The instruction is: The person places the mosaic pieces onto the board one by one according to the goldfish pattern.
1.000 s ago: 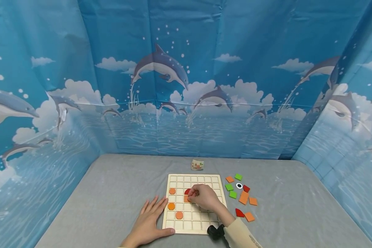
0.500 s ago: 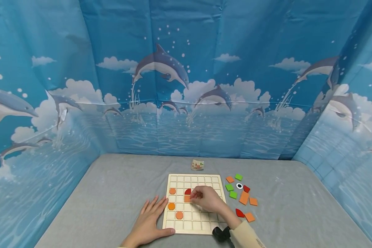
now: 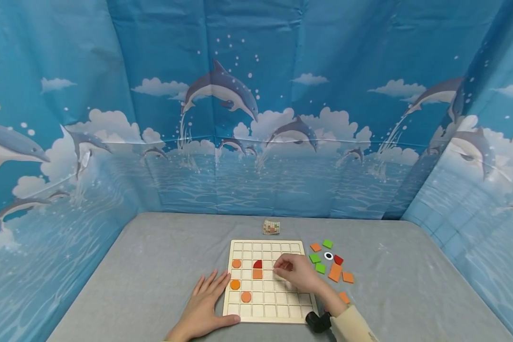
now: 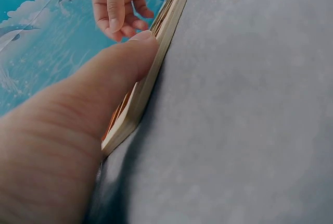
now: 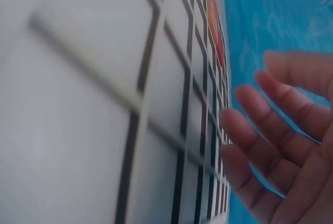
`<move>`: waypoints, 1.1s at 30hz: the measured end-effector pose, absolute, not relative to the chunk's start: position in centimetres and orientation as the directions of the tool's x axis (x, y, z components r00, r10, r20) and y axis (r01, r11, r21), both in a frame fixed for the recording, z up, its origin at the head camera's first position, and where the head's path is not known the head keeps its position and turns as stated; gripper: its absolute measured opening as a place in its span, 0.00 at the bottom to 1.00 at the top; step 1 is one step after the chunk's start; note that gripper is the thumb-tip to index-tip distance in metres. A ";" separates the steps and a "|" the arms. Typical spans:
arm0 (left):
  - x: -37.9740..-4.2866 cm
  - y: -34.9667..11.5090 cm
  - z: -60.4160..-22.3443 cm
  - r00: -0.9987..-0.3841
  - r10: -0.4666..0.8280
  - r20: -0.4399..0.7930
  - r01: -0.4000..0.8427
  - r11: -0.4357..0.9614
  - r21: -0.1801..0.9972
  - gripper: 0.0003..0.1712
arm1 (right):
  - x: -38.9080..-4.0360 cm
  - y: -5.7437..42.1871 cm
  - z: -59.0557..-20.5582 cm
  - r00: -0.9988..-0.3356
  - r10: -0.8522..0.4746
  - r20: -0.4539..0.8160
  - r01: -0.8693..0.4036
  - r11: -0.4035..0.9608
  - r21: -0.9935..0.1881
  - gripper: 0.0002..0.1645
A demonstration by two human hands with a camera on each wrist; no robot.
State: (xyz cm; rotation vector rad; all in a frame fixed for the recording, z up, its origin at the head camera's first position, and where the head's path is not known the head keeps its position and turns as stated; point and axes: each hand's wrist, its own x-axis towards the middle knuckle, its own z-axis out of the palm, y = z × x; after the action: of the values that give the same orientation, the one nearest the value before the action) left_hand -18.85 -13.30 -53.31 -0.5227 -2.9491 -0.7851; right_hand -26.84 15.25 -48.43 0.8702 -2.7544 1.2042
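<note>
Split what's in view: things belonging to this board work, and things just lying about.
Belonging:
gridded board
orange discs, red piece and orange square on it
left hand, touching its edge
right hand, over it
loose pieces to its right, probably
small card beyond it, perhaps a guide

Just about:
dolphin curtain
grey cloth
black object by the right wrist

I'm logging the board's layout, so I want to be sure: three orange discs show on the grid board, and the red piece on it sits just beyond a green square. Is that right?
Not quite: the red piece sits just beyond an orange square, not a green one, as the head view shows. Three orange discs do show on the grid board.
</note>
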 end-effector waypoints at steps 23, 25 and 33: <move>-19.2 -13.7 -53.3 -0.942 0.311 0.122 0.331 0.816 0.473 0.60 | -28.5 22.8 -48.0 -0.986 -0.046 0.160 -0.134 0.789 -0.599 0.16; -19.3 -13.7 -53.3 -0.942 0.312 0.122 0.331 0.816 0.473 0.60 | -28.7 23.2 -48.2 -0.988 -0.037 0.148 -0.117 0.803 -0.585 0.17; -19.5 -13.7 -53.3 -0.940 0.320 0.118 0.337 0.817 0.469 0.60 | -29.3 24.2 -48.7 -0.986 -0.030 0.165 -0.108 0.866 -0.487 0.17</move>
State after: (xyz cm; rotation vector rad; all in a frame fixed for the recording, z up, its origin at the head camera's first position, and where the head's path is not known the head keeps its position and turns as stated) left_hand -19.49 -13.67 -53.30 -0.5350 -2.9614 -0.7738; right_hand -29.33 24.25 -48.70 0.1075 -2.8873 0.7673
